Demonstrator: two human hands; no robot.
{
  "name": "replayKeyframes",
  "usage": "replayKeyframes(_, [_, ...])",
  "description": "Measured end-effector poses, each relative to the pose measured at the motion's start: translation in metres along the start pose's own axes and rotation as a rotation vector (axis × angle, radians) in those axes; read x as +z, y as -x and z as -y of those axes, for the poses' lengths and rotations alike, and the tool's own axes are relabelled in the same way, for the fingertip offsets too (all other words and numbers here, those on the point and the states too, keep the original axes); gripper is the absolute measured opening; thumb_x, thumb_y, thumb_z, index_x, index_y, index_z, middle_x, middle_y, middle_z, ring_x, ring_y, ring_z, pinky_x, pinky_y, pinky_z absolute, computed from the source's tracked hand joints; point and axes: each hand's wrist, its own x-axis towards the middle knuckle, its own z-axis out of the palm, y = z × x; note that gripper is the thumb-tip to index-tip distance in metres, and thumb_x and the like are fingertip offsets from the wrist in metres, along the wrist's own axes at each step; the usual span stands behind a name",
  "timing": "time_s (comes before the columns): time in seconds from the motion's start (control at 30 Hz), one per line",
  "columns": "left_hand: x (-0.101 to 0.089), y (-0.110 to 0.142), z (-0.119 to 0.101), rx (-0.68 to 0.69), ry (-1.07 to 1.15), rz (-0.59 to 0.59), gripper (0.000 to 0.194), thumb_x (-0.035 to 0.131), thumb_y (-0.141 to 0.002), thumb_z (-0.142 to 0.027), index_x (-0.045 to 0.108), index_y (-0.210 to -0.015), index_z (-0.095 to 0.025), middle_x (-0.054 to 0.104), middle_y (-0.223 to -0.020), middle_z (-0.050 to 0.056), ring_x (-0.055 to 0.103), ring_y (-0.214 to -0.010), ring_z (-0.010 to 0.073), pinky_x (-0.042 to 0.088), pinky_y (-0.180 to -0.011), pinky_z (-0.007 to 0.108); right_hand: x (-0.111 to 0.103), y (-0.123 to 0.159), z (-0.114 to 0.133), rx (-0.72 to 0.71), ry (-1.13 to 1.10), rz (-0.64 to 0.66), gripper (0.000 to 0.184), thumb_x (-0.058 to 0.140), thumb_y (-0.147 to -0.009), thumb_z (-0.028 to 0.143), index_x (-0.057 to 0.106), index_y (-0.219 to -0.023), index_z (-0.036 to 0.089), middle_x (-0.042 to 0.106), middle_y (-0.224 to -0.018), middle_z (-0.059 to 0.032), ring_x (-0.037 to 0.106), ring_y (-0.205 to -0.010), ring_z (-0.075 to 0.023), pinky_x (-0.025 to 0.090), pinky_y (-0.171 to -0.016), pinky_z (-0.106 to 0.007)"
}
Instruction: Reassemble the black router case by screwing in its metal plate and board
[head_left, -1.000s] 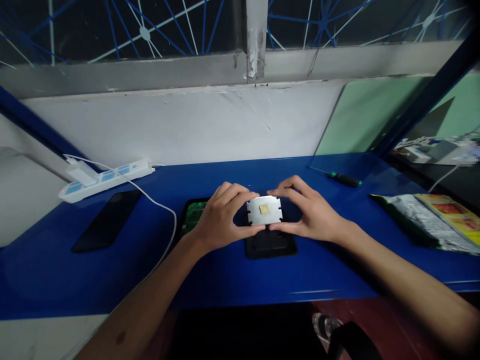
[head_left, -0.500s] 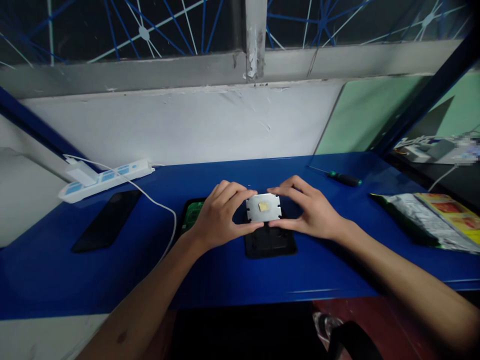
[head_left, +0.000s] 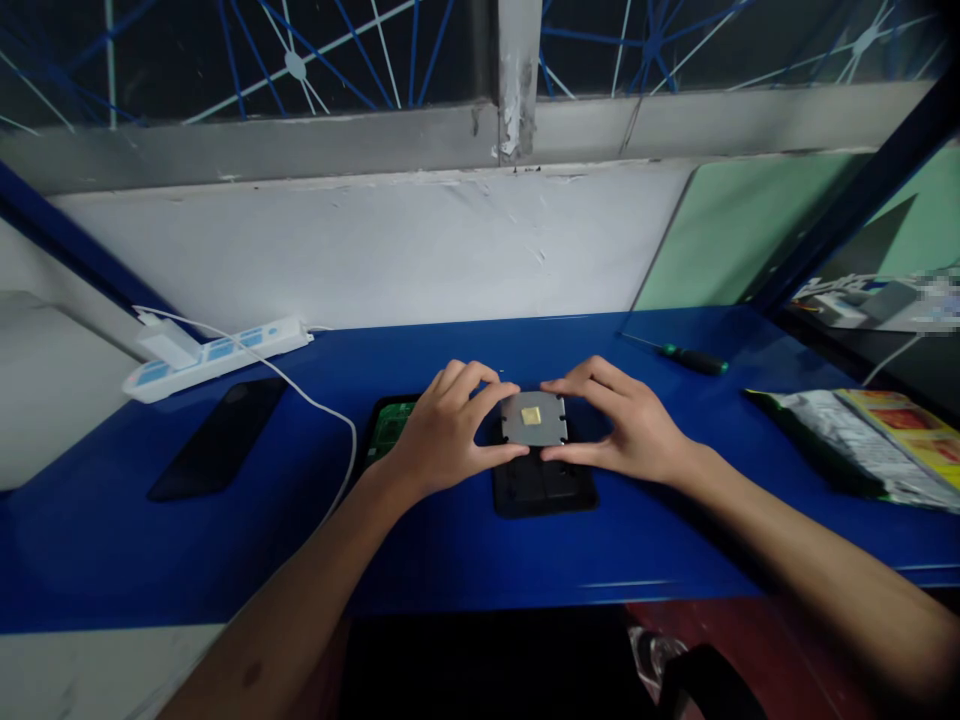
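Between both hands I hold a flat silver metal plate (head_left: 551,428) with notched edges and a small yellowish pad (head_left: 531,416) on its face. My left hand (head_left: 454,425) pinches its left side, thumb at the near edge and fingers at the far edge. My right hand (head_left: 619,420) grips the right side the same way. Beneath the plate a black plastic casing half (head_left: 546,490) lies on the blue table. Left of it, partly hidden by my left hand, is a black casing with a green circuit board (head_left: 388,428).
A white power strip (head_left: 225,355) with a charger and cable (head_left: 322,405) stands at the back left, a black phone-like slab (head_left: 217,440) before it. A green-black screwdriver (head_left: 694,358) lies at the back right. A foil packet (head_left: 862,440) rests on the right of the blue table (head_left: 465,560).
The metal plate has tilted, so its face looks darker. Both hands keep their pinch on it, and the whole view has shifted very slightly.
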Motion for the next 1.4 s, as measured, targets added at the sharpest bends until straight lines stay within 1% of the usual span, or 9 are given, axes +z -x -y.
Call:
replayKeyframes(0.2, [0.004,-0.001,-0.007,-0.019,-0.028,0.031,0.048,0.078,-0.079,-0.04,0.059,-0.115,-0.016,0.057,-0.105,0.01,0.05,-0.09,0.0264,0.048,-0.077,0.042,0.006,0.0,0.005,-0.002,-0.051,-0.015,0.064,0.078,-0.077,0.055,0.058,-0.126,0.02,0.065,-0.101,-0.0088,0.067,-0.088,-0.0223,0.059,-0.075,-0.038])
replayKeyframes(0.43, [0.007,-0.002,-0.018,-0.01,0.033,-0.022,0.046,0.077,-0.08,-0.048,0.06,-0.108,-0.016,0.057,-0.097,0.009,0.048,-0.085,0.0247,0.046,-0.073,0.04,0.012,0.0,0.01,-0.004,-0.122,-0.024,0.066,0.08,-0.074,0.055,0.058,-0.127,0.021,0.065,-0.099,-0.0075,0.066,-0.084,-0.0208,0.059,-0.071,-0.037])
replayKeyframes(0.63, [0.006,-0.002,-0.02,-0.071,0.154,-0.096,0.049,0.081,-0.078,-0.048,0.06,-0.111,-0.02,0.055,-0.096,0.006,0.049,-0.088,0.0237,0.047,-0.075,0.039,0.011,0.0,0.005,0.06,-0.174,0.073,0.092,0.079,-0.069,0.063,0.045,-0.144,0.023,0.061,-0.104,-0.0082,0.064,-0.093,-0.0233,0.057,-0.083,-0.043])
replayKeyframes(0.73, [0.008,-0.001,-0.02,-0.074,0.205,-0.131,0.053,0.079,-0.079,-0.054,0.058,-0.117,-0.022,0.055,-0.097,0.005,0.049,-0.089,0.0237,0.048,-0.077,0.04,0.013,0.002,0.002,0.107,-0.151,0.145,0.097,0.078,-0.067,0.068,0.043,-0.146,0.024,0.06,-0.108,-0.009,0.064,-0.095,-0.025,0.056,-0.088,-0.047])
replayKeyframes(0.83, [0.009,-0.002,-0.02,-0.033,0.239,-0.172,0.058,0.075,-0.08,-0.062,0.057,-0.119,-0.022,0.054,-0.095,0.005,0.049,-0.087,0.0225,0.047,-0.076,0.039,0.016,0.003,0.0,0.103,-0.147,0.172,0.093,0.077,-0.072,0.065,0.041,-0.148,0.024,0.06,-0.112,-0.0104,0.064,-0.099,-0.0254,0.056,-0.088,-0.045])
replayKeyframes(0.93, [0.008,-0.003,-0.022,0.008,0.27,-0.2,0.06,0.071,-0.081,-0.066,0.055,-0.122,-0.024,0.055,-0.094,0.004,0.05,-0.085,0.0213,0.045,-0.076,0.038,0.018,0.004,0.001,0.069,-0.166,0.143,0.084,0.074,-0.078,0.061,0.043,-0.146,0.023,0.061,-0.113,-0.0111,0.064,-0.098,-0.0246,0.057,-0.085,-0.042])
replayKeyframes(1.13, [0.007,0.001,-0.022,0.007,0.285,-0.165,0.066,0.078,-0.079,-0.06,0.051,-0.133,-0.033,0.058,-0.1,0.003,0.053,-0.089,0.0219,0.043,-0.08,0.04,0.019,0.001,0.006,0.012,-0.196,0.078,0.056,0.074,-0.08,0.058,0.059,-0.117,0.02,0.061,-0.097,-0.0069,0.061,-0.082,-0.0201,0.056,-0.072,-0.037])
replayKeyframes(1.23, [0.006,0.001,-0.023,0.021,0.297,-0.175,0.066,0.08,-0.079,-0.055,0.05,-0.135,-0.035,0.059,-0.099,0.002,0.054,-0.089,0.0219,0.042,-0.08,0.039,0.019,0.0,0.008,0.004,-0.2,0.054,0.058,0.075,-0.078,0.058,0.058,-0.119,0.02,0.063,-0.101,-0.0083,0.062,-0.084,-0.0208,0.057,-0.074,-0.038])
replayKeyframes(1.4, [0.003,-0.001,-0.025,0.083,0.235,-0.215,0.057,0.073,-0.087,-0.053,0.048,-0.133,-0.033,0.058,-0.099,0.001,0.054,-0.085,0.0197,0.042,-0.077,0.037,0.016,0.0,0.009,-0.031,-0.151,0.026,0.058,0.074,-0.082,0.053,0.057,-0.128,0.022,0.066,-0.1,-0.0076,0.064,-0.083,-0.0205,0.057,-0.072,-0.037])
